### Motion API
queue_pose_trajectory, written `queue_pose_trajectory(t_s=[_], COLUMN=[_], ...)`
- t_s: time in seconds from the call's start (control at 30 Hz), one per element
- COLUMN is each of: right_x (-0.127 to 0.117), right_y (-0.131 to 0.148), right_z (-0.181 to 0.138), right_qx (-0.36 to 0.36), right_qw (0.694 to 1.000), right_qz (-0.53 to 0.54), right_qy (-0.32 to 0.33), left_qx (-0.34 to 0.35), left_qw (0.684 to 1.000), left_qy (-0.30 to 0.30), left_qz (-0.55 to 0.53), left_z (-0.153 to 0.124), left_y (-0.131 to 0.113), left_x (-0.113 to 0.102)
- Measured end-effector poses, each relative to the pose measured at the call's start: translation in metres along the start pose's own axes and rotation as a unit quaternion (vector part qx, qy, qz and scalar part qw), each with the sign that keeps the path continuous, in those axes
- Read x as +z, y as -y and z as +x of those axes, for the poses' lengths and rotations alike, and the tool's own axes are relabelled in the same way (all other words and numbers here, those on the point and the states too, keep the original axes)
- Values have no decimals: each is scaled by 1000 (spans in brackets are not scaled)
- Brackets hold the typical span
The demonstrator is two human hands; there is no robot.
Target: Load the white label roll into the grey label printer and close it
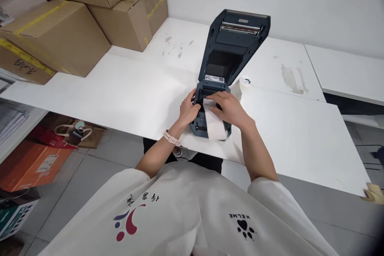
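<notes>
A dark blue label printer point(205, 63) stands on the table with its lid raised and leaning back. Its lower tray faces me. My left hand point(189, 110) holds the printer's left edge, with the thumb over the inner side. Out of the tray hangs a white strip of label paper point(216, 129), draping over the front edge. My right hand point(230, 108) reaches in from the right, its fingers bent and closed on the upper part of the paper. The fingertips and the inside beneath them are partly hidden.
Behind the printer's right side lies a paper roll point(246, 81) with a loose white end. Cardboard boxes point(123, 22) are stacked at the back left of the white table point(135, 92). An orange box point(39, 164) sits below on the left. A wall stands behind.
</notes>
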State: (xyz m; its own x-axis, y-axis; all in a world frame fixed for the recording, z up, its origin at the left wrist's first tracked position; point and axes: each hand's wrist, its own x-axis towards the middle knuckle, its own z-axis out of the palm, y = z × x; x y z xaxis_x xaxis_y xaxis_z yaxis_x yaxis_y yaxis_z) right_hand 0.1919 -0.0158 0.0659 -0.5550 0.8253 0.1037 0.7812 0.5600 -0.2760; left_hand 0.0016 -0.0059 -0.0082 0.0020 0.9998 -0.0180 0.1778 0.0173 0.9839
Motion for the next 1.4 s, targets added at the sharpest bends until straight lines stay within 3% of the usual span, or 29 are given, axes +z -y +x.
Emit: queue_pose_trajectory(t_s=[0.13, 0.3, 0.53, 0.87, 1.4], right_x=[15, 49, 58, 42, 42], right_y=[19, 40, 43, 44, 42], right_z=[-58, -91, -92, -86, -89], right_qx=[-3, 13, 45, 54, 43], right_qw=[986, 980, 972, 976, 976], right_qz=[106, 103, 131, 147, 170], right_qy=[-130, -169, -191, -152, -129], left_qx=[-1, -42, -64, -33, -38], left_qw=[999, 991, 988, 986, 985], left_qy=[20, 81, 80, 110, 115], left_qz=[-43, -95, -120, -125, -121], left_z=[-2, -1, -1, -1, -2], left_y=[-2, -6, -10, -11, -8], left_x=[1, 1, 0, 0, -3])
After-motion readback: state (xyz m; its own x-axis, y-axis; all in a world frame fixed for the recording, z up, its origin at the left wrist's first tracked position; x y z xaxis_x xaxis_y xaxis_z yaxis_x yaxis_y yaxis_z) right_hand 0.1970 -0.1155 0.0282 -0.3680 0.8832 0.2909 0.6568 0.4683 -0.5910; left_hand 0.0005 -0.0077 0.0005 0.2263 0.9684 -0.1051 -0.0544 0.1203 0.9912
